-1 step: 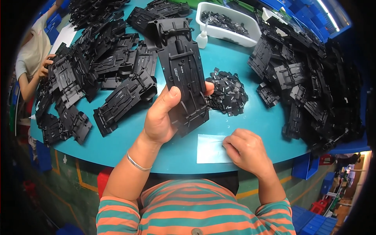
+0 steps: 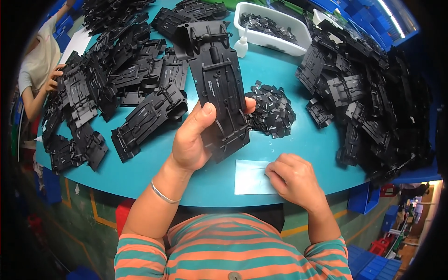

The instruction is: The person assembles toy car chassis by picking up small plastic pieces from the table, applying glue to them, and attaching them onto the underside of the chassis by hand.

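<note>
My left hand (image 2: 189,137) grips a long black plastic toy-car chassis (image 2: 219,88) around its lower part. The thumb lies along the near left side, and fingertips show at the right edge. The chassis is tilted up above the table, its ribbed face with small pale print towards me. My right hand (image 2: 295,179) rests by the right edge of a small white sheet (image 2: 252,178), fingers curled closed. Whatever those fingers may hold is hidden. Just beyond the held chassis lies a heap of small flat black pieces (image 2: 273,112).
More black chassis are piled at the left (image 2: 135,70) and right (image 2: 354,98) of the teal table (image 2: 196,189). A white tub (image 2: 280,44) of small black pieces stands at the back beside a small white squeeze bottle (image 2: 241,47). Another person's hand (image 2: 53,79) touches the left pile.
</note>
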`<state>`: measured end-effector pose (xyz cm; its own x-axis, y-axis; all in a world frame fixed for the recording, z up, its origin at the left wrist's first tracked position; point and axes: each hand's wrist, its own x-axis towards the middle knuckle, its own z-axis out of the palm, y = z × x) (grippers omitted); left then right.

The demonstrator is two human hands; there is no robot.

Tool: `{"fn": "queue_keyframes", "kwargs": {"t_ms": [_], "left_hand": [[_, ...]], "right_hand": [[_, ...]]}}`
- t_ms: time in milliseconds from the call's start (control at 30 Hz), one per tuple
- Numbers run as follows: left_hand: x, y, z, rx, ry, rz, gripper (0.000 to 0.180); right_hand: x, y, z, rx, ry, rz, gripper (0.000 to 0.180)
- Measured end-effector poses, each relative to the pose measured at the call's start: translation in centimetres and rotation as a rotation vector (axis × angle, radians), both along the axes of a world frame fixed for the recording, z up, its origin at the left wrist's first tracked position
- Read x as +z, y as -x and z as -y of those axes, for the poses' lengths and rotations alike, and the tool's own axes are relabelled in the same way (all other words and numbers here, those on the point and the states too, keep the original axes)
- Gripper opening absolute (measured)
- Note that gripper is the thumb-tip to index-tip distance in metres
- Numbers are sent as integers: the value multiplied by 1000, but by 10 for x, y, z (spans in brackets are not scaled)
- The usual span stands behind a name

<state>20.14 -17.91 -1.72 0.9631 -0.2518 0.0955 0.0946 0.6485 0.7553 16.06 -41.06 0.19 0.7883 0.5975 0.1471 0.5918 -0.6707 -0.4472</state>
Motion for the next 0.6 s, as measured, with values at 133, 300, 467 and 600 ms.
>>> {"fn": "queue_keyframes", "kwargs": {"t_ms": [133,300,467,600], "left_hand": [[0,1,-1,-20,11,1,75],[1,1,-1,-17,0,13,76],[0,0,0,-24,-2,14,75],[0,0,0,-12,-4,10,75]], "right_hand": [[4,1,4,59,25,-37,8],[9,2,10,77,-56,-85,11],[-4,6,7,13,-87,18,12],[-7,8,6,-26,-80,64,11]]}}
